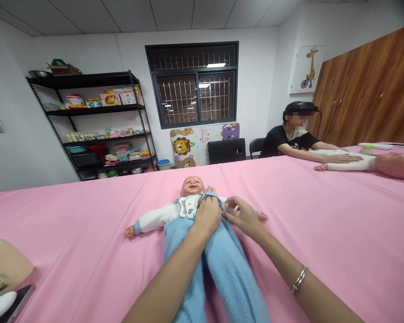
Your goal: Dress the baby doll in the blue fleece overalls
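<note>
A baby doll (192,185) lies on its back on the pink table cover (87,233), head away from me, dressed in a blue romper (218,264) with white sleeves. My left hand (208,212) presses on the doll's chest and grips the blue fabric at the collar. My right hand (244,216) pinches the fabric at the doll's shoulder, just right of the left hand; a silver bracelet (299,279) is on that wrist. The doll's far arm is mostly hidden behind my right hand.
A beige bottle (5,267) and a white object (0,306) sit at the lower left. Another person (291,139) sits at the far right with hands on a second doll (387,163). Black shelves (97,125), chairs (226,150) and a window stand behind.
</note>
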Demonstrator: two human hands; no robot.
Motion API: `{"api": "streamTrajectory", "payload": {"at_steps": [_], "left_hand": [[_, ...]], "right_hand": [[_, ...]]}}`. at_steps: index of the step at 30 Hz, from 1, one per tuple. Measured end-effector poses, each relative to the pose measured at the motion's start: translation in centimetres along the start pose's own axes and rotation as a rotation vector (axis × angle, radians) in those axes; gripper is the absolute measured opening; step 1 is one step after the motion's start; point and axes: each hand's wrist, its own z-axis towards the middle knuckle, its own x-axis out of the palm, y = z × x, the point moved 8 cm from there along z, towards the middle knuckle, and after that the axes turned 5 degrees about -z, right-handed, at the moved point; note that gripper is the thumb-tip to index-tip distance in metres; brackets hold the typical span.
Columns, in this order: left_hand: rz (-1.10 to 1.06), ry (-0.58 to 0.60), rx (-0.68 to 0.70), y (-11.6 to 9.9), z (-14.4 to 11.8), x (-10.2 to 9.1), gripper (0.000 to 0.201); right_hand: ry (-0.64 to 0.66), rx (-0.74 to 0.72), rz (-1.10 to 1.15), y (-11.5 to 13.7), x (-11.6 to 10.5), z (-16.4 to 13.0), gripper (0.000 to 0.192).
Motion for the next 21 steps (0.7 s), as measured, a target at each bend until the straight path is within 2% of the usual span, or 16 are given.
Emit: {"api": "streamTrajectory", "payload": {"at_steps": [2,4,6,8,10,13,15,18,21], "left_hand": [[-0.017,-0.049,0.002,-0.2,-0.2,-0.8,0.046],[-0.019,-0.072,-0.046,-0.1,-0.4,-1.5,0.042],[-0.011,-0.074,-0.101,0.1,-0.6,-1.8,0.042],[0.012,-0.051,-0.115,0.1,-0.6,-1.7,0.044],[0.054,-0.022,-0.106,-0.1,-0.5,-1.4,0.044],[0.122,-0.026,-0.085,-0.5,-0.6,-1.4,0.045],[0.153,-0.036,-0.052,-0.9,-0.6,-1.5,0.046],[0.18,-0.031,-0.011,-1.4,-0.7,-1.5,0.048],[0.188,-0.034,-0.003,-1.5,-0.7,-1.4,0.049]], "right_hand": [[0.047,0.061,-0.211,-2.0,-0.6,0.1,0.061],[0.118,0.187,-0.409,-4.7,-1.1,-0.2,0.076],[0.197,0.278,-0.521,-6.8,-1.2,-0.6,0.065],[0.206,0.297,-0.577,-7.6,-1.4,-0.7,0.046],[0.098,0.27,-0.626,-7.1,-2.1,-0.4,0.036],[-0.21,0.233,-0.664,-5.4,-4.1,-0.1,0.037],[-0.356,0.231,-0.632,-4.7,-5.1,-0.3,0.036],[-0.445,0.232,-0.539,-4.4,-5.7,-0.5,0.037],[-0.444,0.313,-0.374,-5.3,-5.6,-0.9,0.046]]}}
